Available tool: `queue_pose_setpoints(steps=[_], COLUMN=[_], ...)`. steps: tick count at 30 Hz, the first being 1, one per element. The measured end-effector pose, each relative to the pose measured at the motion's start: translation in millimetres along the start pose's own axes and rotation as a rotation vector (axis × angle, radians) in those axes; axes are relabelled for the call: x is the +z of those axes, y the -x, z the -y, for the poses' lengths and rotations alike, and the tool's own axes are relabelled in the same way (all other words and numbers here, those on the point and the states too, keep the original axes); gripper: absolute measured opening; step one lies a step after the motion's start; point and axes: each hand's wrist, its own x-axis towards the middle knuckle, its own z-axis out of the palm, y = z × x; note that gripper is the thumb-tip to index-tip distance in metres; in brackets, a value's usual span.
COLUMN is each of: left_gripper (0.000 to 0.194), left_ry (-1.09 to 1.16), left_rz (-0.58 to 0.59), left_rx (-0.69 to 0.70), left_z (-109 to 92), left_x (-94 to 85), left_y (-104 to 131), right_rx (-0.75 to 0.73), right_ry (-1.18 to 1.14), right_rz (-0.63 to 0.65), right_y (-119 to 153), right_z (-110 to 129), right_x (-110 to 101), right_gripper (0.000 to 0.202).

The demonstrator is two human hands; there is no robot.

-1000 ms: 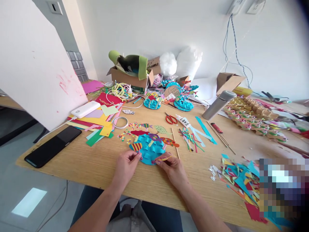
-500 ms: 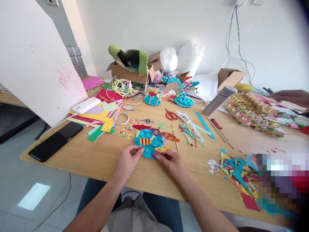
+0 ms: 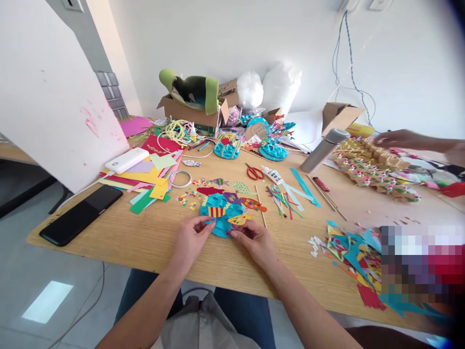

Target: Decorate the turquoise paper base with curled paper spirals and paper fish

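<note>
A round blue craft piece (image 3: 220,225) lies on the table in front of me, with a red-and-yellow striped paper fish (image 3: 217,212) on it. My left hand (image 3: 193,238) is closed at its lower left edge, thumb and index finger pinched. My right hand (image 3: 256,241) pinches at its lower right edge, beside a yellow patterned fish (image 3: 239,219). What lies between the fingertips of either hand is too small to make out. Around the top and right of the piece are a purple fish (image 3: 233,198), an orange dotted fish (image 3: 254,204) and a dark red paper shape (image 3: 209,190).
Red scissors (image 3: 255,172), a glue tube (image 3: 272,175) and a grey bottle (image 3: 324,150) stand or lie beyond. A black phone (image 3: 80,214) and coloured paper (image 3: 159,190) are left, paper scraps (image 3: 358,252) right. Another person's hand (image 3: 394,139) reaches in over egg-carton crafts (image 3: 374,174).
The view has shifted slightly. The other person's hand has come further left over the crafts. My hands stay pinched at the blue piece.
</note>
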Motion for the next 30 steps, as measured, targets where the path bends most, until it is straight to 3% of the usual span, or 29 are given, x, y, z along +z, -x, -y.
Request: queue_pose_setpoints(steps=[6, 17, 30], left_gripper=[0.024, 0.035, 0.028], left_ry=[0.058, -0.041, -0.072], left_rz=[0.022, 0.038, 0.042], left_rx=[0.004, 0.007, 0.018], left_z=[-1.3, -4.4, -5.3], left_x=[1.4, 1.0, -0.7], left_y=[-0.6, -0.3, 0.7], right_rx=[-0.028, -0.040, -0.031], right_ry=[-0.024, -0.031, 0.031], right_rz=[-0.001, -0.011, -0.014], right_y=[0.1, 0.2, 6.7], right_z=[1.6, 1.6, 3.2], right_x=[1.6, 2.4, -5.9], right_gripper=[0.022, 0.022, 0.017])
